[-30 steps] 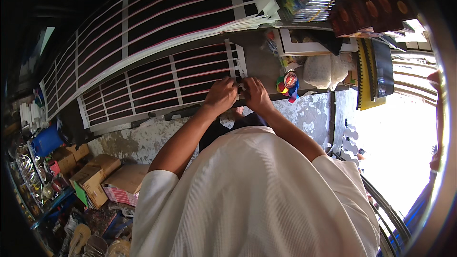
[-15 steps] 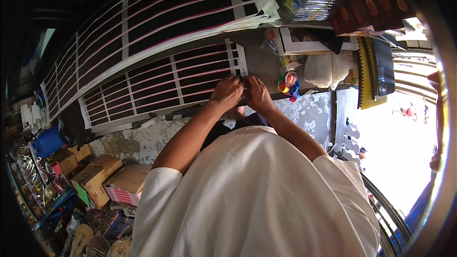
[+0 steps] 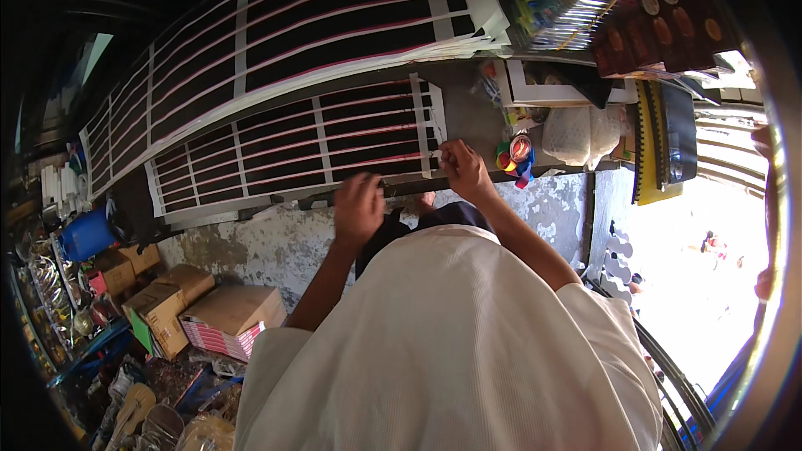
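A long black sheet with white and red strips (image 3: 280, 146) lies on a dark bench in front of me. At its right end, my right hand (image 3: 468, 174) is closed in a pinch, thumb and fingertips together by the sheet's white edge. What sits between those fingertips is too small to make out. My left hand (image 3: 359, 207) is raised just off the bench's near edge, apart from the sheet. It is slightly blurred, its fingers look loosely apart, and I see nothing in it.
A stack of similar striped sheets (image 3: 342, 25) lies higher up behind. To the right are a colourful ribbon roll (image 3: 516, 154), a white plastic bag (image 3: 576, 134) and yellow and black spiral-bound books (image 3: 656, 138). Cardboard boxes (image 3: 230, 309) and a blue container (image 3: 86, 235) stand at lower left.
Both hands were together at the sheet's right end. My left hand has come away toward the left and nearer to me, while my right hand stays by the edge.
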Demonstrator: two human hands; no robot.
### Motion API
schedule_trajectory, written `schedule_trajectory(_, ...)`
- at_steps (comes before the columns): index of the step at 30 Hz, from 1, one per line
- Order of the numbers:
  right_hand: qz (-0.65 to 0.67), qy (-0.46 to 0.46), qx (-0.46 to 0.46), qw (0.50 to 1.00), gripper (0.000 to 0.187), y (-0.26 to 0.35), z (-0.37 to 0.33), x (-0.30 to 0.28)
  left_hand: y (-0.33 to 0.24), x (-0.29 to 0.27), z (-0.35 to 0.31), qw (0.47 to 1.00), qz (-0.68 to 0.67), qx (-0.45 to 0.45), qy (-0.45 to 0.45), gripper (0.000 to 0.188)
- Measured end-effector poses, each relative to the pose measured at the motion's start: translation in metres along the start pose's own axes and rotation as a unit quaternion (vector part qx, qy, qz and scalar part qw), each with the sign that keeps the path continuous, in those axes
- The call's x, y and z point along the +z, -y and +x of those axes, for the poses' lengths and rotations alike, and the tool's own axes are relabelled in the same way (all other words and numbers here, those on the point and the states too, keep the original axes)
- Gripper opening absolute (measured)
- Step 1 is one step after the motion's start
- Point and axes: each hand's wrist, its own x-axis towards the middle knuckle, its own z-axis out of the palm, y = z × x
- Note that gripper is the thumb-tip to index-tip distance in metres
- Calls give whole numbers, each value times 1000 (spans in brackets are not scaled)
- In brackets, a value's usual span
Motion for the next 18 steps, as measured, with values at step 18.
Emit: schedule_trajectory(18,-127,-86,-40,987,32,14,18,8,76,-33,-8,979,136,-127,-78,34)
